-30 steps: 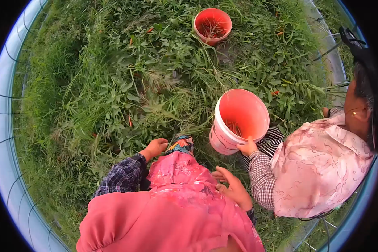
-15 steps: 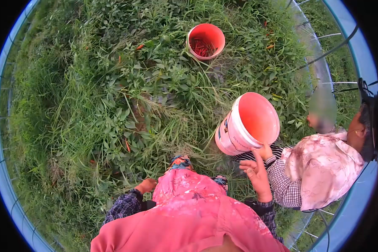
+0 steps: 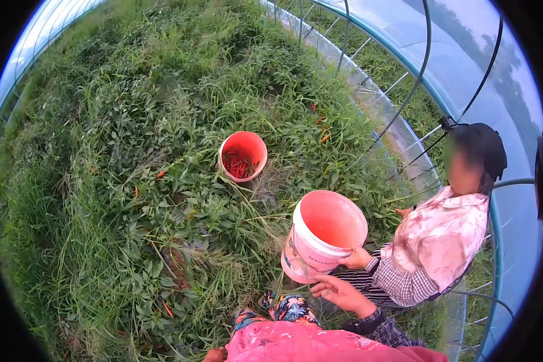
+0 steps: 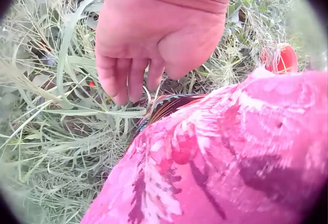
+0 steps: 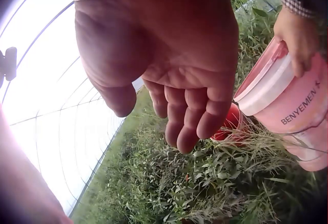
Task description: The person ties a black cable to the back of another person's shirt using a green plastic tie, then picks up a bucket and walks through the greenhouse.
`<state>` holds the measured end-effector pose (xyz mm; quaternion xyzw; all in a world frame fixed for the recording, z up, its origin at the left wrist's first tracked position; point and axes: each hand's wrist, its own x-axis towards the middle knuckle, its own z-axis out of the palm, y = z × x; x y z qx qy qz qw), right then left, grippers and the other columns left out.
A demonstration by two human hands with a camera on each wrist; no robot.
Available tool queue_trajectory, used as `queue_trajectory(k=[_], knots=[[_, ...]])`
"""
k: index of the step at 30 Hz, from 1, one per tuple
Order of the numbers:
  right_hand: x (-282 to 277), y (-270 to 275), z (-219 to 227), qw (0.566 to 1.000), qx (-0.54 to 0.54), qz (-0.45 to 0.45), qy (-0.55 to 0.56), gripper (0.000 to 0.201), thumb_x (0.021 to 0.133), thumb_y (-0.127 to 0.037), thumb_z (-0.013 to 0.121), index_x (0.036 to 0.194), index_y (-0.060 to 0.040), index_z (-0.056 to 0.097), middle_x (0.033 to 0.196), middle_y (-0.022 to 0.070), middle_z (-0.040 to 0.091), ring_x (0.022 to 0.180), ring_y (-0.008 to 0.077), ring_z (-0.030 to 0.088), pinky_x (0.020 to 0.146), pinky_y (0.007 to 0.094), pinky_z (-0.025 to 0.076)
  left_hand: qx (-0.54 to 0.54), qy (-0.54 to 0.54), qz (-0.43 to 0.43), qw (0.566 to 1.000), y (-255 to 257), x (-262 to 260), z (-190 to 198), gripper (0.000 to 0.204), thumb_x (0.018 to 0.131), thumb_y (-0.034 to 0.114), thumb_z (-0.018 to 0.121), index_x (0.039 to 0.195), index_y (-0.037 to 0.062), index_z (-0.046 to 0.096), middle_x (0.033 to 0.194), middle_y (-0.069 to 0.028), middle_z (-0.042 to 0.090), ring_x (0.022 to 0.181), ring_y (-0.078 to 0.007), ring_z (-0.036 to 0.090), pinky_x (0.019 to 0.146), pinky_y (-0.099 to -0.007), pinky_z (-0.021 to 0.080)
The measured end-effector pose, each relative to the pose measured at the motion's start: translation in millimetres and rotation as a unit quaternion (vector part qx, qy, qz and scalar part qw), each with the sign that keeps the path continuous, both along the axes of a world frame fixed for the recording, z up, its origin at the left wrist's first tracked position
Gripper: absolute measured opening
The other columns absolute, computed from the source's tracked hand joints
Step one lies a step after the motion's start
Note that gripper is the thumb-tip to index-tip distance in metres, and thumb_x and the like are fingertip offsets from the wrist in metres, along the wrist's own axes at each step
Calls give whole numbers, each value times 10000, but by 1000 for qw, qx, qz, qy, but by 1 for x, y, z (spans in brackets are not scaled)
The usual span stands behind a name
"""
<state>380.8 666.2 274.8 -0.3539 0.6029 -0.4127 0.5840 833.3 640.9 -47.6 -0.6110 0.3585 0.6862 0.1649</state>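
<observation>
A pink-white bucket (image 3: pixel 310 256), tilted, is held at its rim by another person's hand (image 3: pixel 357 259). Just below it my right hand (image 3: pixel 342 295) is held out, fingers loosely bent and holding nothing; the right wrist view shows this hand (image 5: pixel 169 54) beside the bucket (image 5: pixel 292 106) without touching it. My left hand (image 3: pixel 214 355) is mostly cut off at the bottom edge of the head view. In the left wrist view the left hand (image 4: pixel 159 34) hangs with relaxed fingers over grass, near the pink flowered clothing (image 4: pixel 230 157).
A red bucket (image 3: pixel 243 157) with red peppers inside stands among the plants. The other person (image 3: pixel 443 235) crouches at the right, near the greenhouse wall (image 3: pixel 404 54). Weeds and pepper plants (image 3: pixel 102 199) cover the ground, with scattered red peppers.
The head view has tilted up, showing more greenhouse wall and the other person's head. My right hand has risen from beside my clothing to near the tilted bucket. My left hand has dropped mostly out of the head view.
</observation>
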Motion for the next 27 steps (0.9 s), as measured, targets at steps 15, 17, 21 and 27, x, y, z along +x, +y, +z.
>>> queue_trajectory(k=[15, 17, 21, 27], knots=[[-2, 32, -98, 998, -53, 18, -27, 489, 926, -167, 555, 1355, -20, 372, 1131, 103, 579, 1014, 130, 543, 852, 258, 452, -187, -17, -123, 974, -87, -41, 23, 363, 913, 260, 525, 1176, 13, 561, 925, -93, 659, 755, -218, 636, 667, -344, 518], [1, 48, -134, 999, -45, 19, -23, 492, 925, -156, 553, 1355, -7, 366, 1123, 108, 581, 1011, 127, 545, 851, 253, 452, -223, -5, -114, 968, -114, -53, 17, 362, 910, 250, 531, 1175, 5, 563, 918, -97, 663, 749, -219, 638, 665, -342, 519], [0, 77, -118, 999, 43, -19, -8, 483, 948, -159, 516, 1356, 28, 337, 1152, 138, 579, 1029, 164, 575, 870, 290, 462, -139, 219, 155, 953, -153, -63, -35, 294, 875, 167, 555, 1112, 3, 614, 829, -73, 659, 686, -171, 612, 626, -288, 501], [8, 86, -161, 988, 95, -123, -22, 493, 949, -155, 511, 1360, 42, 323, 1143, 162, 592, 1024, 190, 598, 827, 288, 474, -197, 116, -19, 973, -160, -72, -25, 320, 870, 175, 577, 1158, 39, 607, 882, -102, 667, 737, -182, 627, 648, -296, 503]])
